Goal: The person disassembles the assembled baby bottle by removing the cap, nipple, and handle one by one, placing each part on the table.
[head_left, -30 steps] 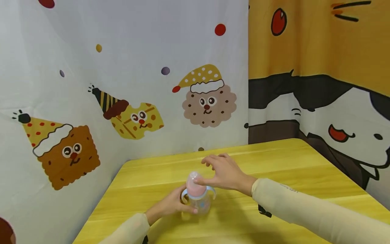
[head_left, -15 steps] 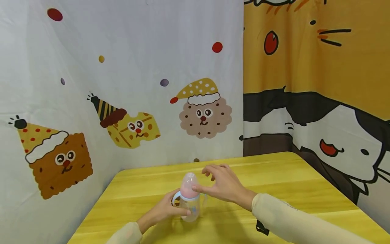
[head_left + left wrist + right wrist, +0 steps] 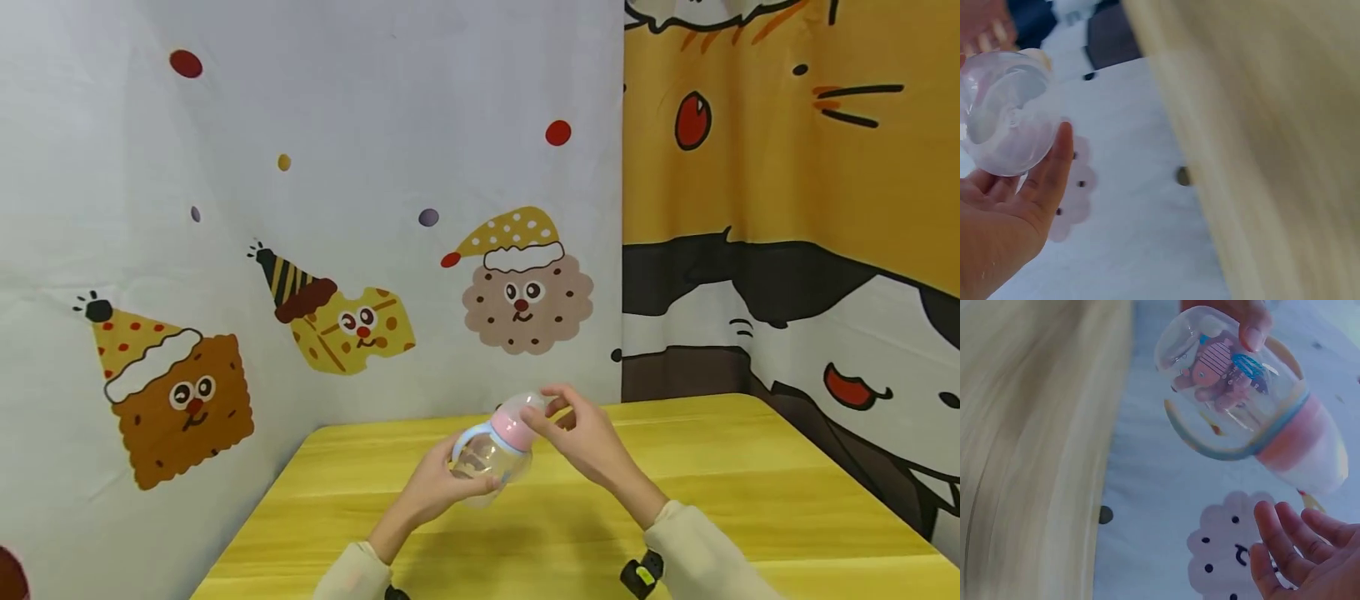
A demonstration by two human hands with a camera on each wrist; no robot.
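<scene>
The bottle [image 3: 489, 460], upright half a second ago, is now tilted in the air above the table [image 3: 735, 483], its top leaning toward the far right corner. The left hand [image 3: 441, 482] holds its body, thumb across the front. The right hand [image 3: 591, 437], beside the top as before, has its fingers apart and gripping nothing; whether the thumb touches the bottle cannot be told.

The body is clear, smooth and rounded, with a pink and blue print [image 3: 1229, 369]. A pale blue collar with curved handles [image 3: 467, 437] meets a pink cap [image 3: 513, 427] ending in a see-through dome [image 3: 527, 399].

The table has streaky yellow wood grain. Behind its far edge hangs white cloth [image 3: 375, 158] with cartoon biscuits and cheese; beyond the far right corner, an orange patterned cloth [image 3: 735, 175].
</scene>
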